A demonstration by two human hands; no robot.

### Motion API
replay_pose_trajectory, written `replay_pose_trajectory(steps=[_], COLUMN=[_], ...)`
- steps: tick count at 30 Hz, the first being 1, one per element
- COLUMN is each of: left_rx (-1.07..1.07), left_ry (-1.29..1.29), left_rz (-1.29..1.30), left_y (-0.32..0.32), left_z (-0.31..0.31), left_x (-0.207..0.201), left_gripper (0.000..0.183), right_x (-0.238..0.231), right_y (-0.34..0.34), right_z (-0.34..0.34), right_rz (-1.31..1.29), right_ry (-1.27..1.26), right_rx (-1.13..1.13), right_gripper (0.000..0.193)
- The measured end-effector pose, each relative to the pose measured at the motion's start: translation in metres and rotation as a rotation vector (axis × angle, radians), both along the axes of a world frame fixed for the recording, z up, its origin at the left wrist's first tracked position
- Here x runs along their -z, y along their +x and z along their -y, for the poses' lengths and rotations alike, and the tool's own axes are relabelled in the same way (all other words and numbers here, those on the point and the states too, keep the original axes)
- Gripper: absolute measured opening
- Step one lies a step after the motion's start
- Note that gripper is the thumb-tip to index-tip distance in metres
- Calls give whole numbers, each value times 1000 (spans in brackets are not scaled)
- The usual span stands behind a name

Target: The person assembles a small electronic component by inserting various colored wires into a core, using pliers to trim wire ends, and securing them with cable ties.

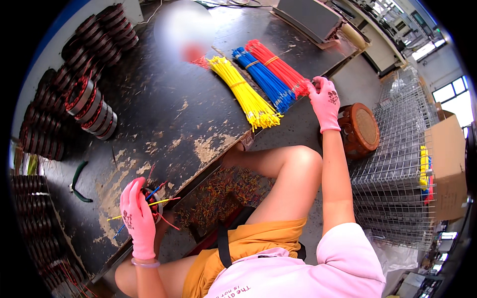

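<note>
Wearer: pale pink shirt (308,270), right sleeve (345,246) short, dark lettering (237,293) on shirt front. Left hand (136,213), right hand (326,102): matching pink gloves (144,248), dark print (128,219) on backs. Pale lilac bracelet (145,263) on left wrist, shirt side of glove cuff. Mustard-orange shorts (263,234) adjoining shirt hem. Black strap (224,247) across shorts, running to shirt hem.

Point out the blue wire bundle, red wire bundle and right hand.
Blue wire bundle (263,78), head view: middle wires.
Red wire bundle (280,68), head view: middle wires.
Right hand (326,103), head view: back of glove.
</note>
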State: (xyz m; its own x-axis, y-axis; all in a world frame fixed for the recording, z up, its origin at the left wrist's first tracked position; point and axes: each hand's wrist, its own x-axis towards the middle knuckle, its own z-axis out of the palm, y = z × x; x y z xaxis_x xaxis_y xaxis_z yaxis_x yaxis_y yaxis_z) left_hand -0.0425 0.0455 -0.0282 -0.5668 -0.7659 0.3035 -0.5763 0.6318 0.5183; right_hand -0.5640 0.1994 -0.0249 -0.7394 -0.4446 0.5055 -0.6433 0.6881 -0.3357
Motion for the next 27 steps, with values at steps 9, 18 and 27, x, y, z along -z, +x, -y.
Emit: replay_pose_trajectory(steps=[9,18,27], left_rx=[15,63,189], left_ry=[-3,-495,-671], left_rz=[-11,-55,17], left_y=[1,-34,-24], left_z=[2,-10,-15], left_x=[7,-56,-107], left_gripper=[30,55,28], right_x=[-10,-92,-99], right_y=[-28,173,288], right_z=[-27,10,62], right_rz=[273,482,1286], right_ry=[230,-469,-147], right_rx=[31,-632,-1240], right_gripper=[22,5,13])
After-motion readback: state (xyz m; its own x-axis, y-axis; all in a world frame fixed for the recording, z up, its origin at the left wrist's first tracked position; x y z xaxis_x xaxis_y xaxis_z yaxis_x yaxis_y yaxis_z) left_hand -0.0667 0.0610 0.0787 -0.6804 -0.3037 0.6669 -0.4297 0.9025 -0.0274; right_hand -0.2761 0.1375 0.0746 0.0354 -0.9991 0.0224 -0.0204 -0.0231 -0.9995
